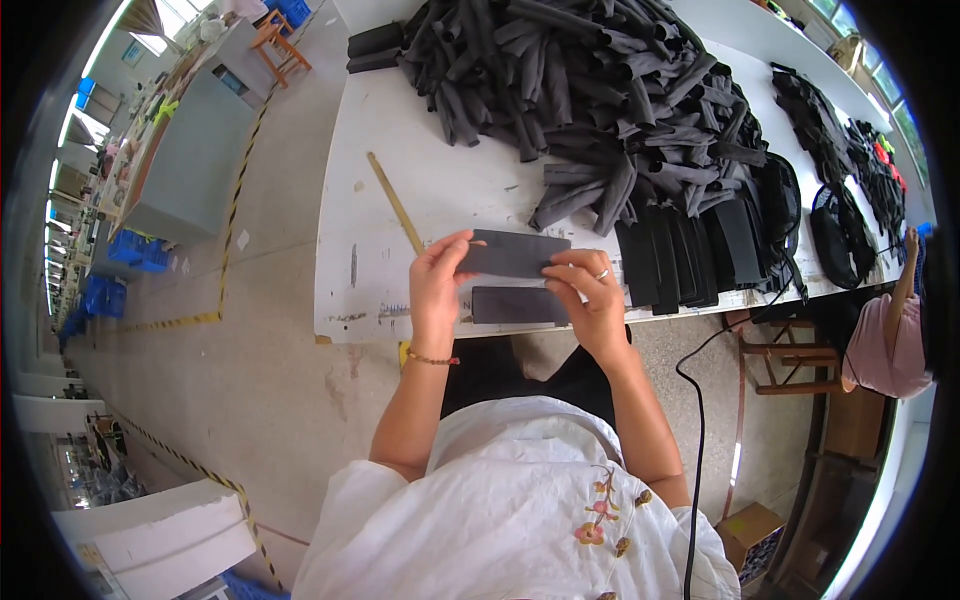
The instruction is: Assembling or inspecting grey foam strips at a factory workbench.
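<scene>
Between my two hands, just above the front of the white table [390, 260], is a flat dark grey fabric strip [515, 254]. My left hand [437, 275] pinches its left end, and my right hand [590, 295] pinches its right end. Below it, near the table's edge, lies a second dark rectangular piece [515, 305], partly covered by my right hand. To the right of my right hand, flat black pieces [665, 260] lie in overlapping rows. A large heap of dark grey fabric tubes [590, 90] covers the back of the table.
A yellowish ruler or stick [395, 203] lies left of my hands. Black mesh items [840, 235] lie at the right. A black cable [697, 400] hangs down from the table's right part. Wooden stools [790, 358] and another person [885, 345] are at the far right.
</scene>
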The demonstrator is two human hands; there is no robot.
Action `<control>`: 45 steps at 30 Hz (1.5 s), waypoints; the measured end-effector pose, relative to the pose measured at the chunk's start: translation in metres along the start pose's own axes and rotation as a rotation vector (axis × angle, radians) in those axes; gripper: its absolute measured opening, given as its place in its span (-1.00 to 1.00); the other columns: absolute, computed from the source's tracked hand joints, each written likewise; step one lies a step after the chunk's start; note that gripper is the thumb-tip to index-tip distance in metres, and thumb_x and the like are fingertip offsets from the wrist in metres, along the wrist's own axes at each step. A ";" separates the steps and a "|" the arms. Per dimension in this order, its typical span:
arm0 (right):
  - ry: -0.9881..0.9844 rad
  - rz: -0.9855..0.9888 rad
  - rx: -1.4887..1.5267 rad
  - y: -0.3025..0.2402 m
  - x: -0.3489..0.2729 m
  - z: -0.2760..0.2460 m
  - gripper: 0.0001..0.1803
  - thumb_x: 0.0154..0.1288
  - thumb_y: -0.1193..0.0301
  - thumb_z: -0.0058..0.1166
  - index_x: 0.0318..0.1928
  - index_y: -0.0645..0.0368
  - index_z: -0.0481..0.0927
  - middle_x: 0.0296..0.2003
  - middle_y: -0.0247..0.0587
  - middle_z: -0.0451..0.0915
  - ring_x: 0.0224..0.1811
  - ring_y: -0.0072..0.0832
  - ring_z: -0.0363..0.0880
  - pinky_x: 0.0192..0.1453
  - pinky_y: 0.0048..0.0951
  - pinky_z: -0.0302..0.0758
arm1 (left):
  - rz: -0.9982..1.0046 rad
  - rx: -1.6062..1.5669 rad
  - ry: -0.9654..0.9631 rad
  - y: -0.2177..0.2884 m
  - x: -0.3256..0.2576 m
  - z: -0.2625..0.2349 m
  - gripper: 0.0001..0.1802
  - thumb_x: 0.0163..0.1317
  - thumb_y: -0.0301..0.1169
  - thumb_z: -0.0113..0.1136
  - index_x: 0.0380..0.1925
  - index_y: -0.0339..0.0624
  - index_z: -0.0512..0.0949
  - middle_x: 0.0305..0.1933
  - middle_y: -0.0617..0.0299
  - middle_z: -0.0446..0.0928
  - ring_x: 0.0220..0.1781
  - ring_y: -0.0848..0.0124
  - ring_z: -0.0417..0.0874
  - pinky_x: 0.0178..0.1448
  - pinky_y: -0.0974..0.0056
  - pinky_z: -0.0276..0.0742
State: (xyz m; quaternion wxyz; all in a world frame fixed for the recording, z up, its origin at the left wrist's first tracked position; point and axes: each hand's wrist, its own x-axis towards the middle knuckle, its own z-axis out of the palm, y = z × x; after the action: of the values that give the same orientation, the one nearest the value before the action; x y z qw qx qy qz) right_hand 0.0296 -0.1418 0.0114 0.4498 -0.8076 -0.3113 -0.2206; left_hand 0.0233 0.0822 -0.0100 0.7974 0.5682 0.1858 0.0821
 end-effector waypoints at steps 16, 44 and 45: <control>0.139 0.897 0.627 0.028 -0.003 0.021 -0.80 0.32 0.40 0.20 -0.20 0.33 0.66 -0.53 -0.43 0.53 -0.54 -0.73 0.46 -0.43 -0.64 0.41 | 0.021 -0.008 -0.188 0.011 0.006 0.006 -0.73 0.33 -0.41 0.17 -0.05 -0.36 0.60 -0.27 0.28 0.56 -0.28 0.50 0.59 -0.16 0.26 0.71; -0.172 0.460 -0.937 0.057 -0.073 -0.007 -0.56 0.19 0.32 0.18 0.07 0.19 0.51 -0.11 -0.18 0.44 -0.08 -0.25 0.41 -0.11 -0.28 0.35 | 0.479 1.068 -0.458 -0.046 0.111 0.112 -0.86 0.10 -0.36 0.30 -0.39 -0.17 0.67 -0.31 0.09 0.61 -0.25 0.18 0.66 -0.11 0.18 0.57; -0.168 0.459 -0.836 0.050 -0.073 -0.009 -0.56 0.21 0.32 0.18 0.08 0.19 0.51 -0.10 -0.18 0.44 -0.09 -0.25 0.41 -0.11 -0.28 0.34 | 0.469 0.989 -0.479 -0.042 0.109 0.111 -0.86 0.10 -0.38 0.31 -0.39 -0.20 0.66 -0.34 0.12 0.62 -0.31 0.25 0.67 -0.17 0.22 0.58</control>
State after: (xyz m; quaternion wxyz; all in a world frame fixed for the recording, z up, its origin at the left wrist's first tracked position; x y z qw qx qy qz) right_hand 0.0120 -0.1920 -0.0599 0.0969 -0.9820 -0.0449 -0.1558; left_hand 0.1635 0.0077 -0.0401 0.4186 0.9006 -0.1133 0.0292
